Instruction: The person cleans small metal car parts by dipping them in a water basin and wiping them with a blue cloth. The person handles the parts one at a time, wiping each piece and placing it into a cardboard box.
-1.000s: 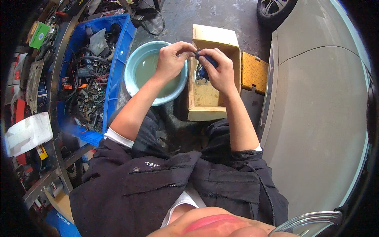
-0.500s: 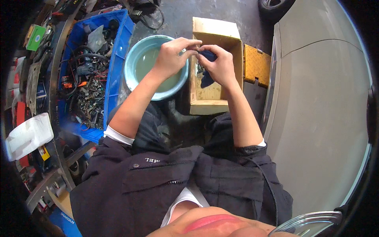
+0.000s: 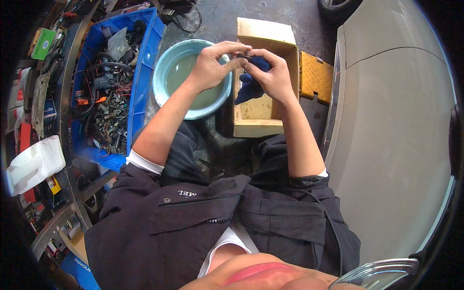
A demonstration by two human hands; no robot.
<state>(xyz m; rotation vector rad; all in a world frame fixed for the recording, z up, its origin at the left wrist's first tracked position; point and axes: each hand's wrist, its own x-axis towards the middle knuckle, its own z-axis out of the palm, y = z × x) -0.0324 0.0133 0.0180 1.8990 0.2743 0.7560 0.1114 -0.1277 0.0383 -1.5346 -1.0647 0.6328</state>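
Dark part (image 3: 245, 56) sits in left hand (image 3: 210, 66) and right hand (image 3: 278, 77), fingertips pinched

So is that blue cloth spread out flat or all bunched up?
Bunched up: the dark blue cloth hangs in loose folds at the right hand, over the open cardboard box, not laid out flat.

Grubby grey floor (image 3: 222, 19) past the hands (image 3: 212, 67), super cluttered metal rack (image 3: 65, 121) way off left, pale car (image 3: 396, 116) to their right.
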